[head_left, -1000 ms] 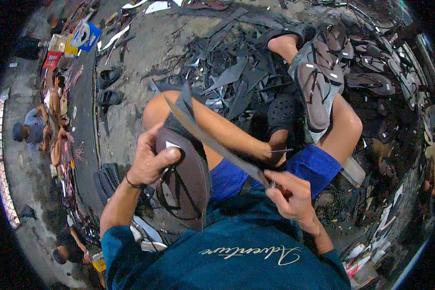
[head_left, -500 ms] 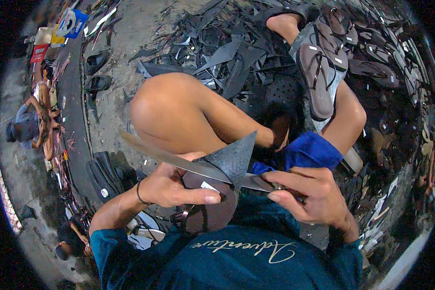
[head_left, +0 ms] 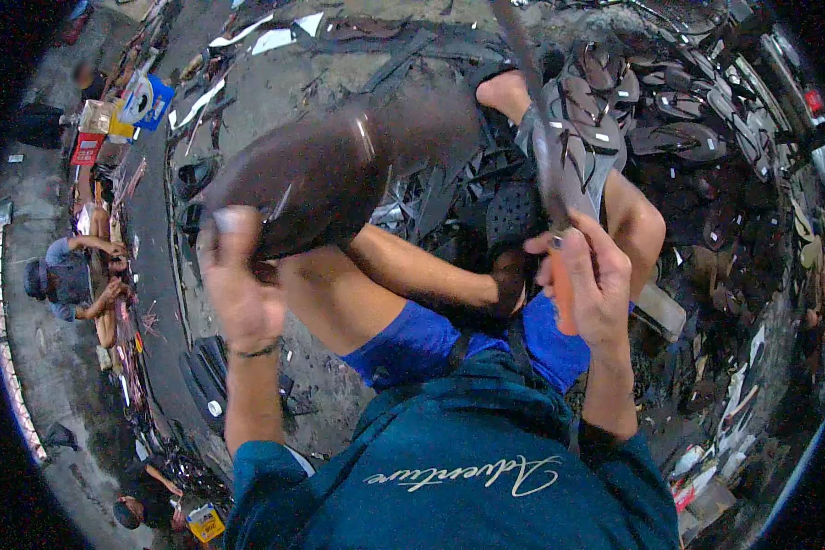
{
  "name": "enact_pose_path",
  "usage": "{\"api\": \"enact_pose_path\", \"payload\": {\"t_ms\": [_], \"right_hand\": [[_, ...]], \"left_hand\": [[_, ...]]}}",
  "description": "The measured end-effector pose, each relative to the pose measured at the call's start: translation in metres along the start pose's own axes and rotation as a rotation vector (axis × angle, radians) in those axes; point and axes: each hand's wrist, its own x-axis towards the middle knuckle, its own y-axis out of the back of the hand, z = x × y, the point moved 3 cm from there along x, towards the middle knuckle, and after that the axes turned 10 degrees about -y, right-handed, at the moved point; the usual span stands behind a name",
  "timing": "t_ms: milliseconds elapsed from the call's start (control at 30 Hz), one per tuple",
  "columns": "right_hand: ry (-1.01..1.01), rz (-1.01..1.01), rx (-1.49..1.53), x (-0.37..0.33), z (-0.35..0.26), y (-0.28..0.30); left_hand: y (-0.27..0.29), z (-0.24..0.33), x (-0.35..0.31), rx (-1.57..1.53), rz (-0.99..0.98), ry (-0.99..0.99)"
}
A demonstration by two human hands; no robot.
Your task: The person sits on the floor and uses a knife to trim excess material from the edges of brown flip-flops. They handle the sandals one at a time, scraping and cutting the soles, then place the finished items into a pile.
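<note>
My left hand, blurred by motion, is closed round one end of a dark brown flip-flop. The flip-flop is raised over my bent knee and smeared, with its other end pointing away from me and to the right. On the right, my right hand grips the orange handle of a long knife. The knife's blade points away from me, nearly upright in the view and apart from the flip-flop. Behind the blade, finished-looking brown flip-flops lie by my other leg.
Black rubber scraps cover the ground beyond my legs. More flip-flops are spread at the far right. Black soles lie stacked at left. Two other people sit farther left, one in a cap, near boxes.
The flip-flop has swung away from my chest, up and to the left. The knife has left it and turned to point away. The triangular black offcut no longer shows at its edge.
</note>
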Motion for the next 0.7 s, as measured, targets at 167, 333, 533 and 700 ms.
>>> {"api": "enact_pose_path", "payload": {"t_ms": [167,333,533,700], "right_hand": [[0.115,0.207,-0.292,-0.046,0.045,0.014],[0.145,0.199,-0.500,-0.101,0.065,0.011],[0.110,0.069,-0.526,-0.120,0.072,0.015],[0.048,0.069,-0.529,-0.110,0.061,-0.005]], "left_hand": [[-0.106,-0.022,-0.050,-0.743,0.286,0.580],[-0.134,-0.016,-0.077,-0.849,0.390,0.674],[-0.114,-0.030,-0.103,-0.975,0.182,0.689],[-0.100,-0.042,-0.129,-0.738,0.208,0.712]]}}
